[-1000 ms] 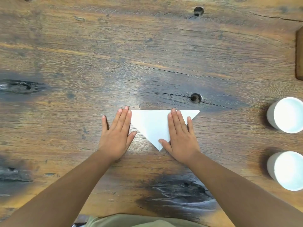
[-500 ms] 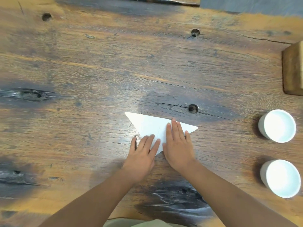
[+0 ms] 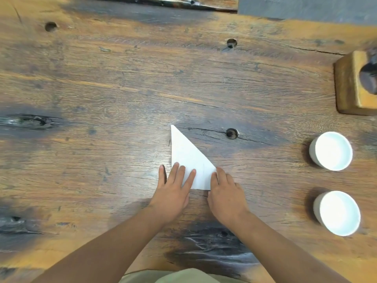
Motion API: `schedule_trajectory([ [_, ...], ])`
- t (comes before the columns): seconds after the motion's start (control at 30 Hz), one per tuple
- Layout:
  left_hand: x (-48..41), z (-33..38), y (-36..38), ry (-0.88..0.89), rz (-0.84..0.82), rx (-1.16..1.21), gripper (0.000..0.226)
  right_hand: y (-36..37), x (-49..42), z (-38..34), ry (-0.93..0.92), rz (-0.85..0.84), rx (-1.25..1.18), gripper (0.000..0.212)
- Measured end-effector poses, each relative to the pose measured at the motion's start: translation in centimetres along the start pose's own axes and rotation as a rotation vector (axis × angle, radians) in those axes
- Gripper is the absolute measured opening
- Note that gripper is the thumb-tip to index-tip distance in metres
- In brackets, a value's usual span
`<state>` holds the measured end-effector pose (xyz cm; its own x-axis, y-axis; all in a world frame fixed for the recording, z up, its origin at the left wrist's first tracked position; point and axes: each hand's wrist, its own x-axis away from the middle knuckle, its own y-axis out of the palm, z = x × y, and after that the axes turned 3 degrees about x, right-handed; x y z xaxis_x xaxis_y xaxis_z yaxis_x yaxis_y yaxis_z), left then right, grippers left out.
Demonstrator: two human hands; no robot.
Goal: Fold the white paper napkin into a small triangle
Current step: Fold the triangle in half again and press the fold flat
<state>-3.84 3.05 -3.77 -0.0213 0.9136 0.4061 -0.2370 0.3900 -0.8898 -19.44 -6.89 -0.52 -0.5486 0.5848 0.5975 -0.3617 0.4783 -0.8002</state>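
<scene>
Head view: napkin under spread left hand, right hand at its corner, grip unclear.

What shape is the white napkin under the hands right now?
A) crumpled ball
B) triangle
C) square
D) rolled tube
B: the napkin lies flat as a triangle, tip pointing away from the person, the left hand pressing its near part and the right hand at its right corner.

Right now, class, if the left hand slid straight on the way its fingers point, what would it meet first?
The white paper napkin: the left hand rests flat on its near part. Past its slanted edge, probably only bare table; both white cups sit far right.
</scene>
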Motion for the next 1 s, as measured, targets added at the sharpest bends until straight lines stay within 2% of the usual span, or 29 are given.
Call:
schedule_trajectory([
  [0.13,-0.4,0.4,-0.3,-0.026,-0.033,-0.032,0.067,-0.5,-0.2,0.4,-0.020,0.028,-0.137,0.036],
  [0.27,-0.2,0.3,-0.1,0.037,-0.062,-0.067,0.060,-2.2,-3.5,1.8,0.145,0.050,-0.483,0.024],
  [0.37,0.2,-0.1,-0.3,0.080,-0.078,-0.086,0.058,-3.5,-6.6,2.5,0.232,0.139,-0.620,0.014],
  [0.43,0.3,-0.2,-0.4,0.090,-0.086,-0.087,0.058,-4.2,-8.3,2.4,0.268,0.131,-0.684,0.010],
  [0.57,0.4,-0.2,-0.3,0.083,-0.101,-0.039,0.060,-4.6,-10.2,1.8,0.362,0.102,-0.698,0.031],
  [0.77,0.3,-0.2,0.2,0.084,-0.106,0.002,0.065,-4.3,-10.5,0.3,0.503,0.212,-0.692,0.045],
  [0.83,0.4,-0.2,0.2,0.088,-0.115,0.007,0.063,-4.3,-10.6,-0.2,0.546,0.221,-0.722,0.043],
  [1.0,0.4,-0.2,0.0,0.082,-0.128,0.033,0.060,-4.3,-11.0,0.0,0.528,0.186,-0.796,0.018],
])
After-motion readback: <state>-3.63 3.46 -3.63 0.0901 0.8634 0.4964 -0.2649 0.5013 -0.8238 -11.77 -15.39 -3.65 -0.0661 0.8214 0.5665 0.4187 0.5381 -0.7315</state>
